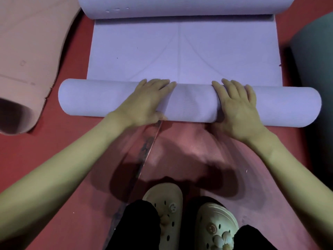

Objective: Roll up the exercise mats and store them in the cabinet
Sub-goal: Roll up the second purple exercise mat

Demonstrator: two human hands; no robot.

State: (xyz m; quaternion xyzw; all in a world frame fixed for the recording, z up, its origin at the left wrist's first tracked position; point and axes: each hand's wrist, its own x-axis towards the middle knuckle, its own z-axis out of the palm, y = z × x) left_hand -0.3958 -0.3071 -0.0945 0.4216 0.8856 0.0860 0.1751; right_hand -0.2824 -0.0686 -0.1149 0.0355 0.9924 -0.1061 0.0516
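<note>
head view: lavender foam exercise mat (183, 51) on red floor (75, 159), near end rolled into a cylinder (191, 103). left hand (149, 100) and right hand (237, 109) pressed flat on roll, fingers (162, 83) straight, slightly spread. pink mat (27, 51) at left.

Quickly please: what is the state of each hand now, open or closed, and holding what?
Left hand: open, fingers straight, pressing on the purple mat roll.
Right hand: open, fingers straight, pressing on the same roll.
</note>
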